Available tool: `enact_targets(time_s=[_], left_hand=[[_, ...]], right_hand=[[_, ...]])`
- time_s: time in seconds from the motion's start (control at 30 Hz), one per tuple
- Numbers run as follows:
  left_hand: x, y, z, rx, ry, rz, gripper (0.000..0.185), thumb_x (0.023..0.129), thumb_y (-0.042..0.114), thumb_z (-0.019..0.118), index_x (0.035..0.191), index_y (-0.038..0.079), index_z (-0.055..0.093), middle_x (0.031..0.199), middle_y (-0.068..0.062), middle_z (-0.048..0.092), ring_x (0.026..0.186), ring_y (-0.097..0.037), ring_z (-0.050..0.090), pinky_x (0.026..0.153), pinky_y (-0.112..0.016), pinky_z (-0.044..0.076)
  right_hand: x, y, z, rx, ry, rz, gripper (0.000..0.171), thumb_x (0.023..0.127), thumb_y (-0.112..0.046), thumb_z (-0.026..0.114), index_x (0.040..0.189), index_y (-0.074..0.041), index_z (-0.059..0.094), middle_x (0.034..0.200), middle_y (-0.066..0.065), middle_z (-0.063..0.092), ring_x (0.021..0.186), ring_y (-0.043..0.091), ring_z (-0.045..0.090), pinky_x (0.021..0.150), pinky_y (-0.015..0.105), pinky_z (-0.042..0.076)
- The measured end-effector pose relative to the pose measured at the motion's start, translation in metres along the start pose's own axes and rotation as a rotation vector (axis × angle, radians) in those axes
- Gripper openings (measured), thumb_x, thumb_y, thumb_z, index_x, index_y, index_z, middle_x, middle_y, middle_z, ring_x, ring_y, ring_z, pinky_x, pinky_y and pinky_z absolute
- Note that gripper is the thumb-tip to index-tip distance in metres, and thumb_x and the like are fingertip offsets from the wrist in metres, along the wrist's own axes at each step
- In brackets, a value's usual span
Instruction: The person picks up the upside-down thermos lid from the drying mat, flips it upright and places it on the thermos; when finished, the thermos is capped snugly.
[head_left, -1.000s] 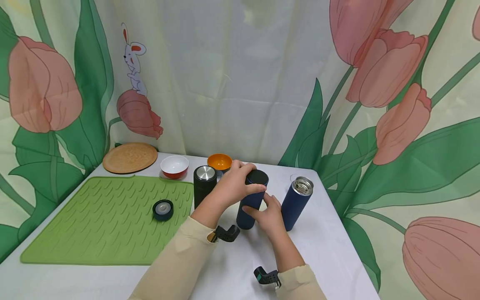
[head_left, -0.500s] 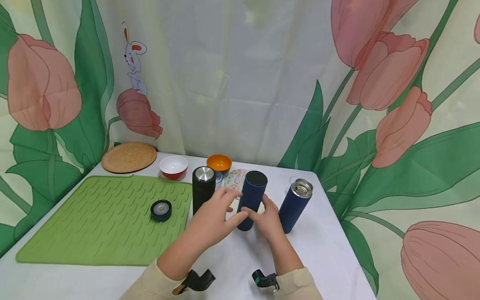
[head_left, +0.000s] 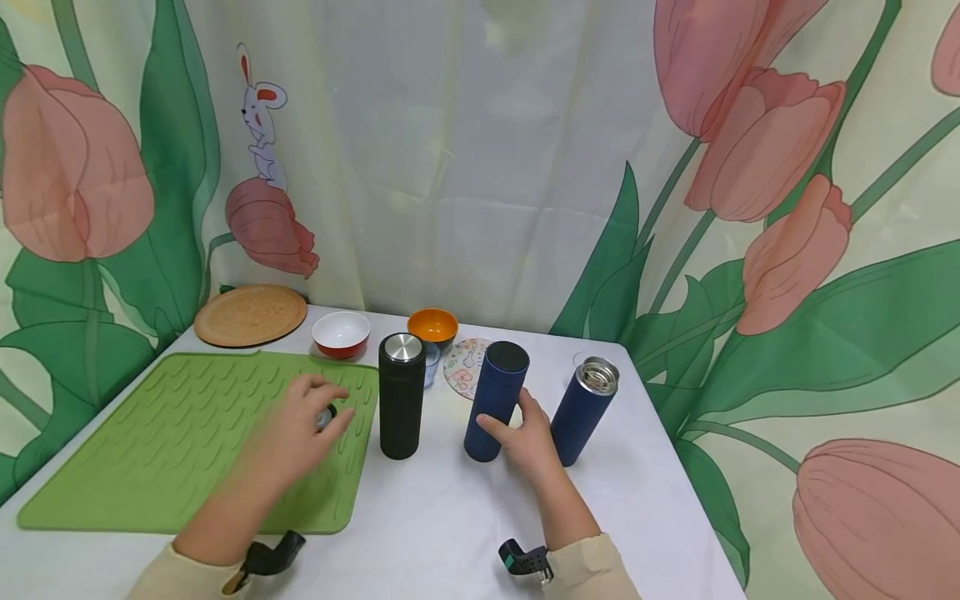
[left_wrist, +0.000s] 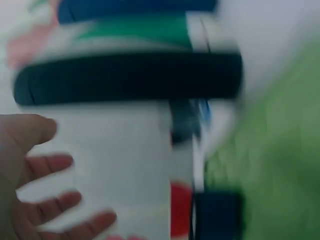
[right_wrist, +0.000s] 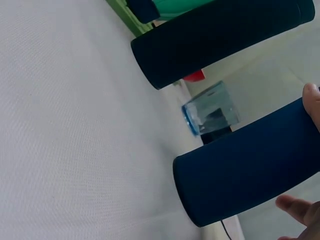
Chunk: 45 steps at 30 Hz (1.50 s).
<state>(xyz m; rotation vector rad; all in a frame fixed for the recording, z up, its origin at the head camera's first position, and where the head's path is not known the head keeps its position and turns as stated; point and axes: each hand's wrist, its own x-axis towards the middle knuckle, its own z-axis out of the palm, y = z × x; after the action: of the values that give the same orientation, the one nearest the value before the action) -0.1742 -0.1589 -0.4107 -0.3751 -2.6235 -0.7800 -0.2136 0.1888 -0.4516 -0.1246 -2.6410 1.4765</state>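
Observation:
My right hand grips a capped blue thermos standing on the table. In the right wrist view, the thumb lies along the side of the blue thermos, with fingers on the other side. Over the green mat, my left hand has its fingers spread around a small dark lid, which it partly hides. In the left wrist view those fingertips are apart with nothing between them. Between the hands stands a black thermos with a steel top. A lidless blue thermos is to the right.
Behind stand a red-and-white bowl, an orange bowl and a clear cup. A round wooden board lies at the back left, a patterned disc behind the capped thermos. A printed curtain hangs behind the table.
My left hand has let go of the capped blue thermos and swung left, past the black thermos, to the lid on the mat. My right hand stays on the thermos.

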Motion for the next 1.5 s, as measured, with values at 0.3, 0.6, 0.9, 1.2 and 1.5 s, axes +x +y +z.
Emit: enact_targets(time_s=[0.3, 0.6, 0.9, 1.2, 1.5], left_hand=[[0.021, -0.076, -0.021, 0.213, -0.223, -0.162, 0.097, 0.085, 0.070, 0.077, 0.147, -0.002, 0.057, 0.143, -0.037, 0.047, 0.119, -0.060, 0.059, 0.086, -0.073, 0.052], [0.023, -0.096, -0.004, 0.253, -0.327, -0.169, 0.113, 0.073, 0.077, 0.082, 0.143, -0.009, 0.058, 0.144, -0.040, 0.048, 0.123, -0.067, 0.053, 0.089, -0.076, 0.050], [0.022, -0.099, 0.012, 0.276, -0.356, -0.186, 0.086, 0.073, 0.058, 0.093, 0.127, -0.005, 0.070, 0.141, -0.038, 0.051, 0.115, -0.064, 0.056, 0.086, -0.078, 0.051], [0.017, -0.091, 0.017, 0.275, -0.295, -0.154, 0.085, 0.073, 0.061, 0.090, 0.124, -0.004, 0.071, 0.135, -0.036, 0.056, 0.111, -0.059, 0.060, 0.081, -0.074, 0.053], [0.001, -0.072, 0.017, 0.240, -0.252, -0.146, 0.086, 0.074, 0.058, 0.091, 0.129, -0.005, 0.069, 0.136, -0.034, 0.057, 0.115, -0.058, 0.061, 0.085, -0.074, 0.053]], right_hand=[[-0.002, -0.002, 0.002, 0.005, 0.002, -0.003, 0.080, 0.089, -0.047, 0.085, 0.155, -0.017, 0.050, 0.165, 0.018, 0.047, 0.158, 0.044, 0.036, 0.125, 0.069, 0.028], [-0.002, -0.006, 0.001, -0.002, -0.003, 0.027, 0.084, 0.089, -0.049, 0.084, 0.158, -0.019, 0.048, 0.167, 0.018, 0.043, 0.159, 0.044, 0.033, 0.125, 0.071, 0.026], [-0.003, -0.005, 0.002, 0.003, 0.002, 0.005, 0.080, 0.088, -0.049, 0.085, 0.153, -0.018, 0.052, 0.164, 0.020, 0.048, 0.157, 0.045, 0.037, 0.124, 0.070, 0.029], [-0.002, -0.003, 0.001, 0.016, 0.001, -0.017, 0.077, 0.088, -0.046, 0.086, 0.152, -0.018, 0.052, 0.162, 0.018, 0.050, 0.156, 0.043, 0.040, 0.124, 0.070, 0.030], [-0.002, -0.004, 0.001, 0.005, 0.006, -0.009, 0.075, 0.089, -0.045, 0.085, 0.151, -0.018, 0.053, 0.160, 0.018, 0.052, 0.155, 0.044, 0.041, 0.123, 0.071, 0.030]])
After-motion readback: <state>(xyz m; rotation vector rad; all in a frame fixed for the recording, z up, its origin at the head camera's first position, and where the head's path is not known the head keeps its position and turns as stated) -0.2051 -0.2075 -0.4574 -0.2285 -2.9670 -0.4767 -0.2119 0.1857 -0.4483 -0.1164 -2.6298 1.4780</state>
